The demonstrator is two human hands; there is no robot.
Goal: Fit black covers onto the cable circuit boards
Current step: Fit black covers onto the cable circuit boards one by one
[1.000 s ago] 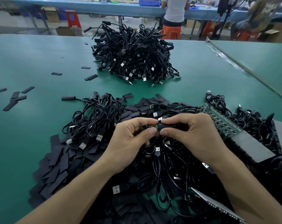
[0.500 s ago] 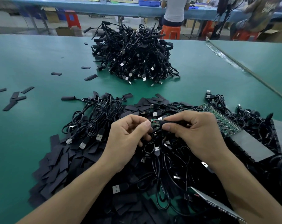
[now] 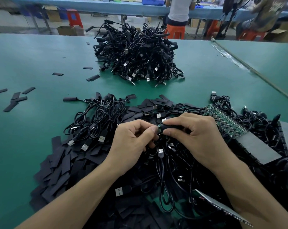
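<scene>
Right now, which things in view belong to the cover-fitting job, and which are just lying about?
In the job: black cover in the right hand; circuit board pinched by the left hand; heap of loose covers; near cables; board strip; far cable heap.
Lying about: stray covers; orange stool; cardboard box.

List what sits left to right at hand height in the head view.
cover pile → left hand → board → cover → right hand → board panel
</scene>
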